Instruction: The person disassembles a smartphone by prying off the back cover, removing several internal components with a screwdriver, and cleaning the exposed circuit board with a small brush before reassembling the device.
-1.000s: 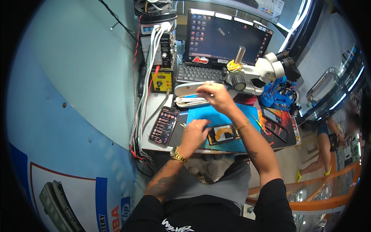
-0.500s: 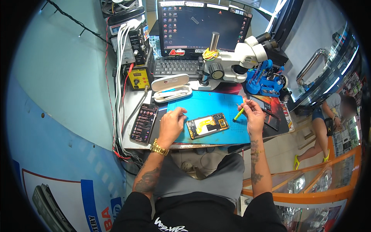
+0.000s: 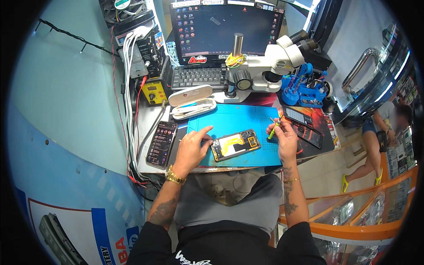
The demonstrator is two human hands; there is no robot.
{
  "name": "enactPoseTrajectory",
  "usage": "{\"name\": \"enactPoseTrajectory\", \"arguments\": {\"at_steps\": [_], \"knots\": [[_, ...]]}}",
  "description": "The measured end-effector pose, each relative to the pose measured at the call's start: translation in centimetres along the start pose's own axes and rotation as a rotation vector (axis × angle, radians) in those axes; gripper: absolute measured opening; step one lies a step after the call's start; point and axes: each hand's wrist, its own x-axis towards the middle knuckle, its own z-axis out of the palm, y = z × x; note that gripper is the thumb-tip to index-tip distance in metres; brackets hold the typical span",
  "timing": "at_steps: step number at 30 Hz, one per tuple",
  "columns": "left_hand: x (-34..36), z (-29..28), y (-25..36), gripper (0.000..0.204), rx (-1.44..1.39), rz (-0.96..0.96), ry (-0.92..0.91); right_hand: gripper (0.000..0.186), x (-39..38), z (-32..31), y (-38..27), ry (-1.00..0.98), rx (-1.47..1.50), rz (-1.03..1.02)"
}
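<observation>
Right hand [image 3: 283, 138] now sits right of the opened phone [image 3: 236, 145], not over the white case [image 3: 193, 102]; yellow-green tool [image 3: 274, 130], loose a second ago, is in its grip.

The screwdriver [image 3: 271, 134] looks plastic, the mat [image 3: 238, 117] matt rubber, the microscope post [image 3: 238, 45] shiny metal.

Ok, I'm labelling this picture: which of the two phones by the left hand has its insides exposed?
The phone on the blue mat, its yellow and white innards showing; the other phone, left of the mat, shows a lit screen instead.
</observation>
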Motion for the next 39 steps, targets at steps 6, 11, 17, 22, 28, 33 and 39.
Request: {"name": "enactPoseTrajectory", "arguments": {"at_steps": [6,11,17,22,28,33,39], "knots": [[1.3,0.7,-0.2,0.034,-0.082,-0.104,0.000,0.033,-1.3,-0.3,-1.7,-0.032,-0.194,0.128],[1.6,0.7,0.0,0.035,-0.051,-0.189,-0.007,0.034,-2.6,1.2,-2.8,-0.063,-0.450,0.310],[-0.3,0.6,2.6,0.053,0.096,0.133,0.016,0.036,-3.3,1.5,-3.5,-0.117,-0.098,0.464],[0.2,0.2,2.8,0.067,0.103,0.257,-0.051,0.036,-3.5,0.8,-5.1,-0.229,0.273,0.607],[1.3,-0.1,2.6,0.061,0.126,0.292,-0.121,0.032,-3.6,0.2,-5.8,-0.280,0.312,0.611],[2.3,-1.2,1.5,0.058,0.087,0.337,-0.133,0.032,-3.9,0.8,-6.4,-0.262,0.174,0.586],[3.2,-2.7,0.6,0.059,0.080,0.328,-0.115,0.037,-4.5,2.0,-7.7,-0.278,-0.031,0.563]]}}
